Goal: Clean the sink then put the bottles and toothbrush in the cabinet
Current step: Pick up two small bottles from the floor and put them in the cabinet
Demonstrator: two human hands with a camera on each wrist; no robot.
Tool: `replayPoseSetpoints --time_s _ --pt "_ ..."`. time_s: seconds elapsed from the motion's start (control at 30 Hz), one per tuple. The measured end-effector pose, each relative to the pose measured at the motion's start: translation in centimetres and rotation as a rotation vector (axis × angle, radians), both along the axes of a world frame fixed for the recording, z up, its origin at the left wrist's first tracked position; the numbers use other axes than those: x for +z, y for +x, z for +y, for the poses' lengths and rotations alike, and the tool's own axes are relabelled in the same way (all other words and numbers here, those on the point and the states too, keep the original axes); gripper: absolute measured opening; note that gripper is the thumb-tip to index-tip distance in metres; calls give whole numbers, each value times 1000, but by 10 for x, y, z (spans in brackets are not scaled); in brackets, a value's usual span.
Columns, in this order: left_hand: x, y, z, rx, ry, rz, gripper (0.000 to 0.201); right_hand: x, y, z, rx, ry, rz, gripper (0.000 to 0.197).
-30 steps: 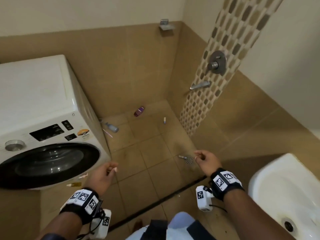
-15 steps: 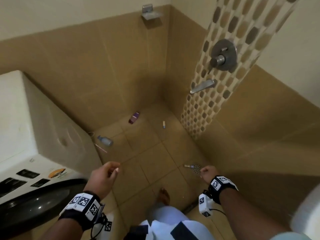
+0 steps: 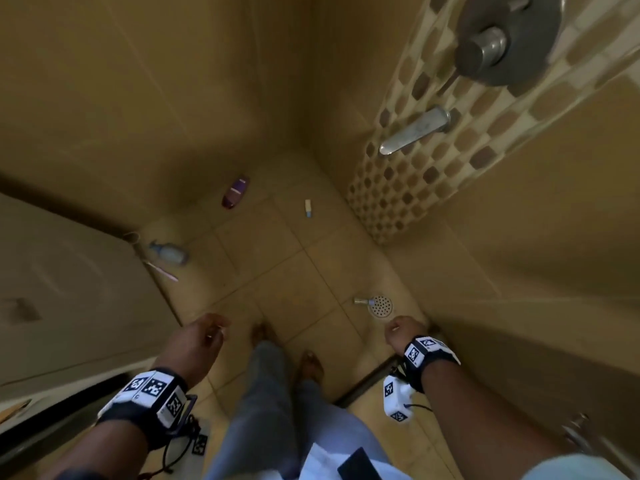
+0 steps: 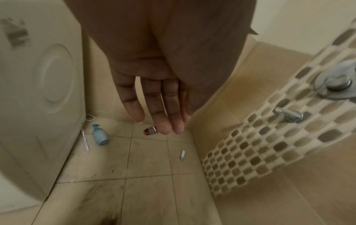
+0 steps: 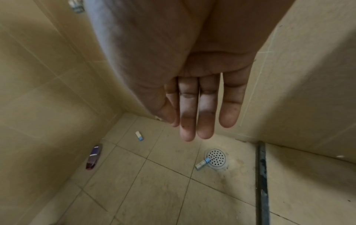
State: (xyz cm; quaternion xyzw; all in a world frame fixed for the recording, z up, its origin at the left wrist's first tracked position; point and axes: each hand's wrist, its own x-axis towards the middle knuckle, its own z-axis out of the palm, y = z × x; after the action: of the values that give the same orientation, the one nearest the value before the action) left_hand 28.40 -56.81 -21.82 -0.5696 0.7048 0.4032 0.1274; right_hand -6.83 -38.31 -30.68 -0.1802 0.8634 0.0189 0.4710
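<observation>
Several items lie on the tiled shower floor. A blue pump bottle point(image 3: 168, 253) point(image 4: 100, 136) and a pink toothbrush point(image 3: 162, 270) point(image 4: 85, 142) lie beside the washing machine. A purple bottle point(image 3: 235, 191) point(image 4: 150, 130) point(image 5: 93, 157) lies by the back wall. A small white and blue tube point(image 3: 308, 207) point(image 4: 182, 155) point(image 5: 139, 135) lies further right. A small vial point(image 3: 363, 301) point(image 5: 202, 163) rests against the floor drain. My left hand point(image 3: 204, 336) point(image 4: 159, 117) and right hand point(image 3: 398, 330) point(image 5: 200, 121) hang above the floor with straight fingers, holding nothing.
The washing machine point(image 3: 65, 289) point(image 4: 36, 94) fills the left side. A round floor drain point(image 3: 380, 306) point(image 5: 217, 158) sits near my right hand. A mixer knob point(image 3: 498, 43) and spout point(image 3: 414, 129) jut from the mosaic wall strip. My bare feet point(image 3: 310, 367) stand on the tiles.
The view has tipped down and moved forward into the shower corner; the sink has left the picture. Both hands have dropped lower, still holding nothing.
</observation>
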Motion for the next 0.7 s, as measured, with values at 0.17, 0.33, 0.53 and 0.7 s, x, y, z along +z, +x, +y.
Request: replayPoseSetpoints --time_s 0.17,0.33,0.53,0.7 --pt "-50 -29 -34 -15 82 20 31 -42 -15 -9 -20 96 50 24" --pt "-119 -73 -83 -111 146 64 25 -126 -42 -39 -45 172 -7 32" --pt "-263 -115 -126 -85 146 85 28 -306 -64 -58 -254 124 -125 36" --pt "-376 -136 -133 -1 189 98 29 -473 -78 -51 -156 166 -130 53"
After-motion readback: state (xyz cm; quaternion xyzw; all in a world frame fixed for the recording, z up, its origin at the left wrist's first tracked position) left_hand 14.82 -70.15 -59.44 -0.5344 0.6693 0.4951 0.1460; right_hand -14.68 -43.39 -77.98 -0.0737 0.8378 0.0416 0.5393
